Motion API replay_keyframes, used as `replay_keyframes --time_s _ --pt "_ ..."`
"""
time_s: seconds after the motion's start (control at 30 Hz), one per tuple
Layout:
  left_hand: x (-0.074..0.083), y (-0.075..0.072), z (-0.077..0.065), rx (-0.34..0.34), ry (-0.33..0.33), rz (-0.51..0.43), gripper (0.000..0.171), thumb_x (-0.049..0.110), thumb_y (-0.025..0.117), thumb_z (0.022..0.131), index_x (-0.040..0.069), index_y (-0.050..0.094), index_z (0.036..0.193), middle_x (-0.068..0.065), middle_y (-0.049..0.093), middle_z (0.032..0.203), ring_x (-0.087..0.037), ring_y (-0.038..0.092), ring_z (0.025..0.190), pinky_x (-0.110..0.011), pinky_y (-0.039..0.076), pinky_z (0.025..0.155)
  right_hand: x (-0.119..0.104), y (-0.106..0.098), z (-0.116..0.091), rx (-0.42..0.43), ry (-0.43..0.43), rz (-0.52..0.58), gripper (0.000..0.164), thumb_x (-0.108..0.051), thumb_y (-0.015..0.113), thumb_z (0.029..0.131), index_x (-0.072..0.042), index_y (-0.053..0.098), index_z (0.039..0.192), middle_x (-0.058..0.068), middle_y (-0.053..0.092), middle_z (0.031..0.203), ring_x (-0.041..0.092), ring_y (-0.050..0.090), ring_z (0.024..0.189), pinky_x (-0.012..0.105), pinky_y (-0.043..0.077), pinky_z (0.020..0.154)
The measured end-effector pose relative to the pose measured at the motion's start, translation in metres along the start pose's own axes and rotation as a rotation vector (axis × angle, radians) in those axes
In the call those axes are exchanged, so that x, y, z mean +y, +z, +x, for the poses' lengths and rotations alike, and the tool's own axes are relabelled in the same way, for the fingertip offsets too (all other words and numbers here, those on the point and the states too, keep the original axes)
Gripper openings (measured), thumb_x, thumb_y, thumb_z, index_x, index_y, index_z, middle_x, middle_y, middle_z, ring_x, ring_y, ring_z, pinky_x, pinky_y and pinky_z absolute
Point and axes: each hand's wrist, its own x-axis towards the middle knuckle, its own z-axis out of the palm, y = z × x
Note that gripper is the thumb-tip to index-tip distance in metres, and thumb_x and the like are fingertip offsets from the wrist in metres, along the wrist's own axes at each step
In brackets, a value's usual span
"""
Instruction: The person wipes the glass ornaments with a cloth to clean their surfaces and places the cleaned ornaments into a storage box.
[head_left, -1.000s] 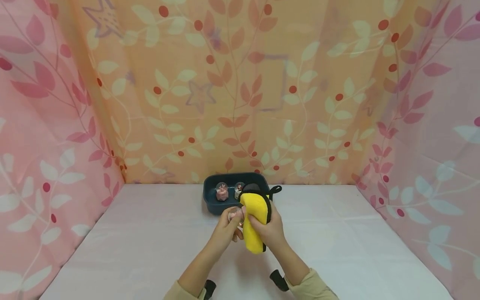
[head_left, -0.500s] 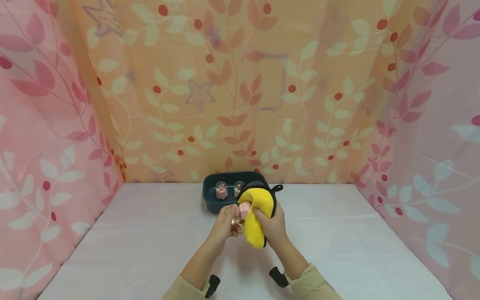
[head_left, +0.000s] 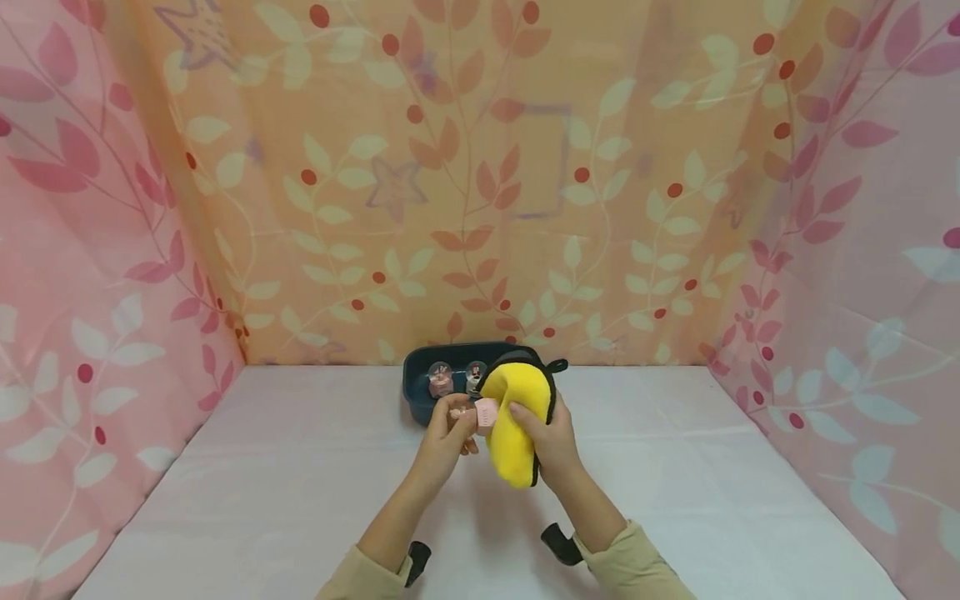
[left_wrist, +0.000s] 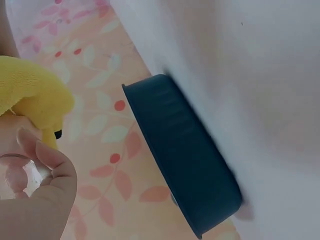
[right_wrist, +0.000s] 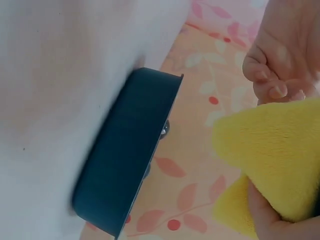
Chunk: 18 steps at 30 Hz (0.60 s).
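My left hand (head_left: 441, 440) holds a small snow globe (head_left: 487, 414) on its side, fingers and thumb about the clear ball, with the pink base facing right. In the left wrist view the ball of the globe (left_wrist: 17, 176) shows a pink figure inside. A yellow cloth (head_left: 528, 385) with black edging and a black loop is gripped by my right hand (head_left: 558, 446), thumb on top. Folded cloth lies against the globe's pink base. In the right wrist view the cloth (right_wrist: 280, 145) hides most of the globe and much of the right hand.
A dark blue bin (head_left: 418, 409) stands behind the hands on the white tabletop (head_left: 315, 467), near the patterned back curtain. Inside it sit a pink-based globe (head_left: 441, 380) and a white-based globe (head_left: 475, 377). The cloth overlaps the bin's right part in the head view.
The globe's pink base has come further into sight as the cloth shifted on it. Both hands have risen slightly, and the cloth has moved a little to the right.
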Motion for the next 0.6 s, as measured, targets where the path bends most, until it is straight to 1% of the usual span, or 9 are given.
replay_keyframes --time_s 0.13,0.2,0.27,0.37,0.5,0.6 --pt "0.0005 0.0015 0.0006 -0.024 0.042 0.011 0.038 0.019 0.049 0.102 -0.001 0.036 0.133 -0.010 0.052 0.096 -0.017 0.053 0.073 -0.026 0.048 0.070 -0.0004 0.0045 0.0024 -0.105 0.019 -0.081 0.048 -0.014 0.068 0.087 -0.001 0.043 0.124 0.013 0.054 0.101 0.024 0.058 0.087 0.034 0.050 0.077" --pt "0.0002 0.0027 0.0008 -0.019 0.051 0.010 0.037 0.018 0.049 0.102 -0.001 0.037 0.131 -0.011 0.052 0.098 -0.018 0.053 0.077 -0.024 0.049 0.071 0.0006 0.0059 0.0041 -0.141 0.043 -0.105 0.048 -0.015 0.069 0.087 -0.002 0.043 0.124 0.013 0.054 0.101 0.025 0.058 0.087 0.035 0.050 0.078" --pt "-0.0008 0.0037 0.0008 -0.011 0.055 0.006 0.036 0.018 0.048 0.102 -0.001 0.037 0.130 -0.011 0.053 0.099 -0.018 0.054 0.081 -0.024 0.049 0.071 0.0020 0.0064 0.0057 -0.159 0.066 -0.107 0.048 -0.015 0.070 0.086 -0.003 0.044 0.124 0.013 0.054 0.102 0.024 0.058 0.088 0.035 0.049 0.078" --pt "-0.0024 0.0045 0.0004 0.005 0.057 0.007 0.034 0.017 0.049 0.102 -0.002 0.038 0.129 -0.011 0.053 0.097 -0.018 0.055 0.081 -0.024 0.050 0.070 0.0037 0.0059 0.0068 -0.155 0.083 -0.084 0.046 -0.012 0.070 0.086 -0.002 0.044 0.123 0.013 0.055 0.101 0.024 0.058 0.087 0.035 0.050 0.077" --pt "-0.0052 0.0046 -0.0005 0.018 0.046 -0.022 0.034 0.017 0.049 0.101 -0.003 0.040 0.127 -0.010 0.054 0.094 -0.017 0.054 0.076 -0.024 0.051 0.068 0.0055 0.0040 0.0075 -0.115 0.109 -0.069 0.045 -0.011 0.068 0.086 0.000 0.045 0.122 0.012 0.055 0.099 0.023 0.058 0.086 0.034 0.050 0.076" --pt "-0.0063 0.0034 -0.0004 0.040 -0.012 -0.062 0.036 0.021 0.047 0.101 -0.003 0.040 0.127 -0.010 0.053 0.093 -0.017 0.054 0.069 -0.025 0.050 0.068 0.0069 0.0024 0.0085 -0.073 0.134 -0.046 0.043 -0.011 0.067 0.087 0.000 0.044 0.122 0.011 0.055 0.098 0.022 0.058 0.086 0.033 0.050 0.076"
